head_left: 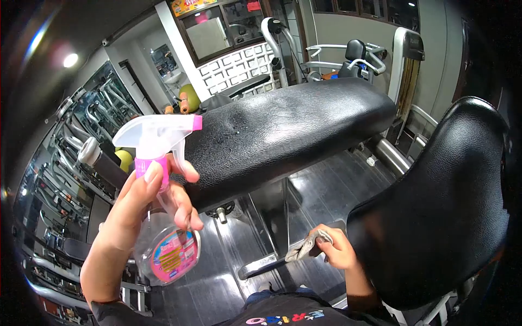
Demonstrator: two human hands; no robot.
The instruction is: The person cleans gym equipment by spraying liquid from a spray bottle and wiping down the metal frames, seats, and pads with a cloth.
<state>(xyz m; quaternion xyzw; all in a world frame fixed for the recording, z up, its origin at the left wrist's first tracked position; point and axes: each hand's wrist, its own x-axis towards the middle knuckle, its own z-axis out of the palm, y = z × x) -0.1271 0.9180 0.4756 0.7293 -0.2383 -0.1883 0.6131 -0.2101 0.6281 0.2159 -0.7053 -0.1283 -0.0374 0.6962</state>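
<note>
My left hand (155, 190) is wrapped round the neck of a clear spray bottle (168, 255) with a pink collar, a white trigger head and a pink nozzle pointing right. Behind the bottle's head lies a long black padded bench (283, 125), with small wet-looking droplets on its left part. Low at the right, my right hand (337, 249) grips a crumpled grey cloth (307, 245). The cloth hangs just left of a black seat pad (440, 212), below the bench's level.
Gym machines (70, 179) line the left side. More machines with grey frames (399, 70) stand behind the bench. A green ball (190, 99) sits near the white block wall. A metal foot bar (261, 266) runs low over the dark floor (217, 288).
</note>
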